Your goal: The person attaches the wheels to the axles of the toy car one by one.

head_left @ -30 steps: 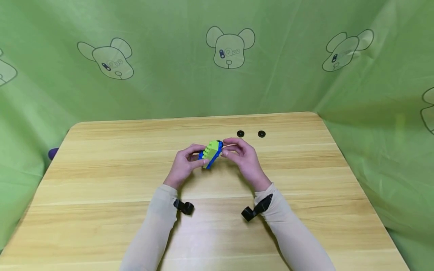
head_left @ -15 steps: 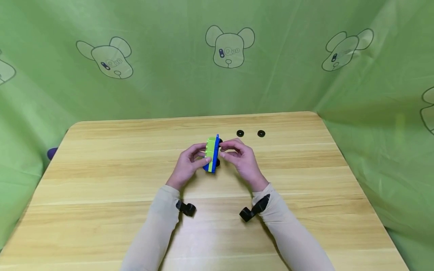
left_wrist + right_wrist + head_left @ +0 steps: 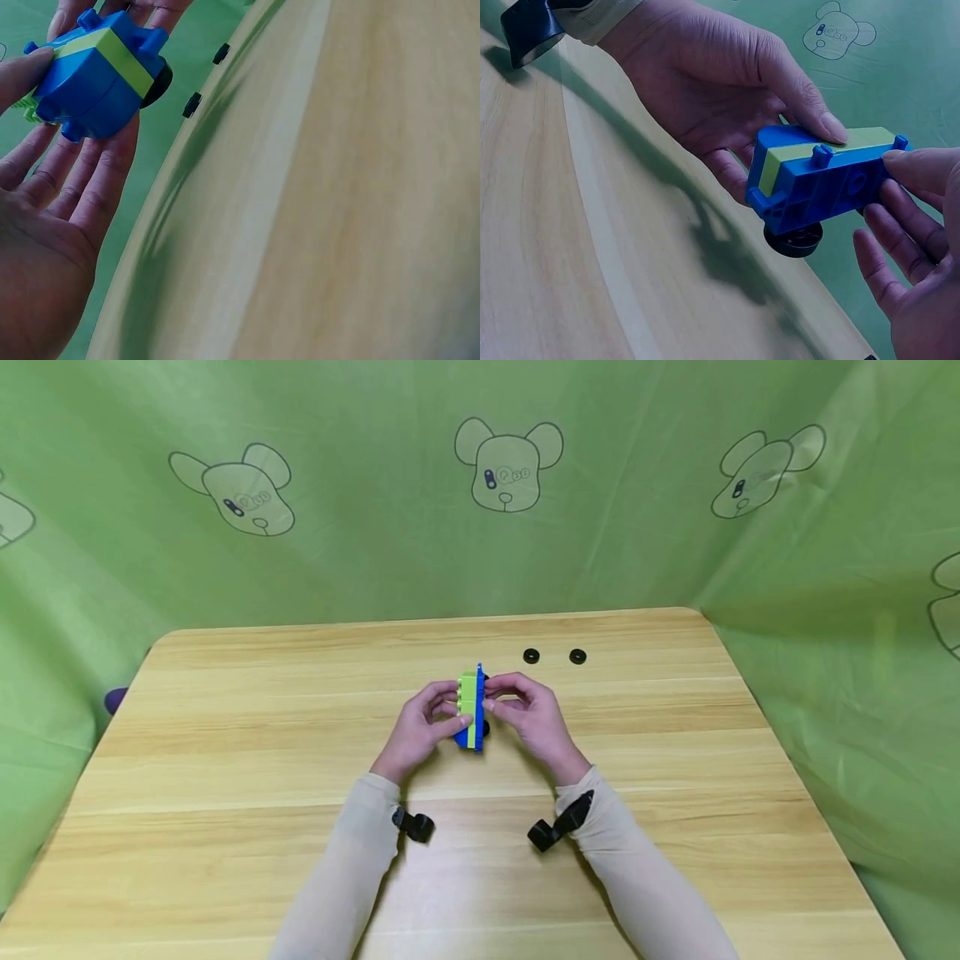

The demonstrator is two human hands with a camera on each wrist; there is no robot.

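Observation:
A toy car of lime-green and blue building blocks is held up over the table between both hands. My left hand grips its studded green side, thumb on the near face and fingers behind. On its blue underside, pegs stick out at the corners, seen in the right wrist view. One black wheel sits on the car's far side there; another is mostly hidden behind my right fingers. My right hand pinches the far end of the blue base, thumb beside a peg and fingertips near the hidden wheel.
Two loose black wheels, a left one and a right one, lie near the back edge of the wooden table. A green curtain hangs behind and at both sides. A purple object shows past the left edge.
The car has turned from a slant to nearly straight up and down in the head view, its blue base now facing right. My right fingers have stayed at that base.

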